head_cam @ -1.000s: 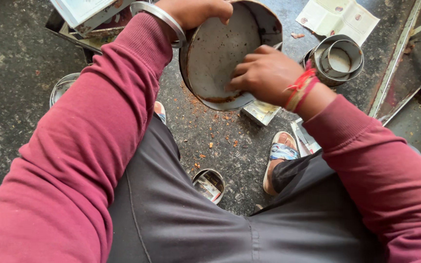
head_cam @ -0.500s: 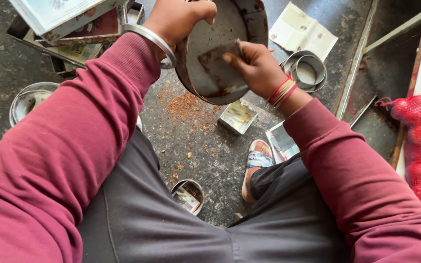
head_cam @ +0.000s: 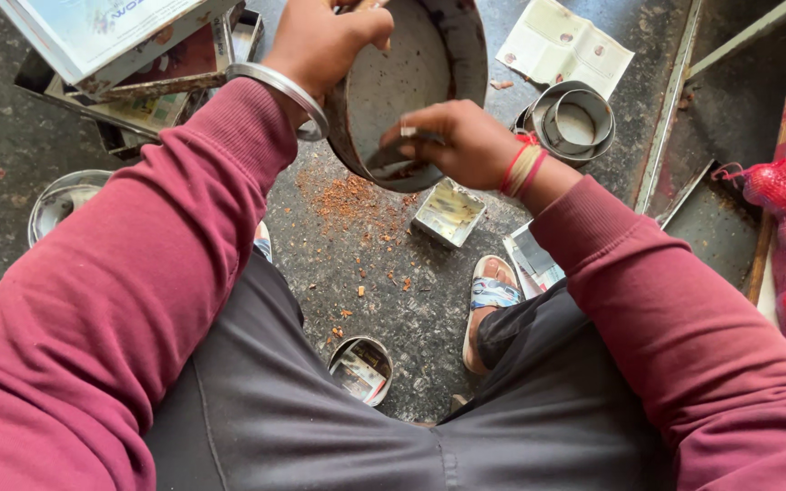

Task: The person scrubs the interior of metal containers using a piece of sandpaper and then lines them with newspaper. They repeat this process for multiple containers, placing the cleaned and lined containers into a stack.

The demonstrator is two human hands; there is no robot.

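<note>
Your left hand (head_cam: 320, 41) grips the rim of the round metal tin (head_cam: 411, 86) at 12 o'clock, fingers curled shut over its edge. Your right hand (head_cam: 452, 141) pinches a flat scraper (head_cam: 393, 162) against the tin's lower inside, lower than half a second ago. Reddish crumbs (head_cam: 347, 200) now lie thicker on the floor beneath, beside the small square tin (head_cam: 449, 211).

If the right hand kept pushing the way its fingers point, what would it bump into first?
The right hand points left into the round metal pan held by the left hand. It would likely meet the pan's inner surface first; its scraper already seems to touch it.
</note>
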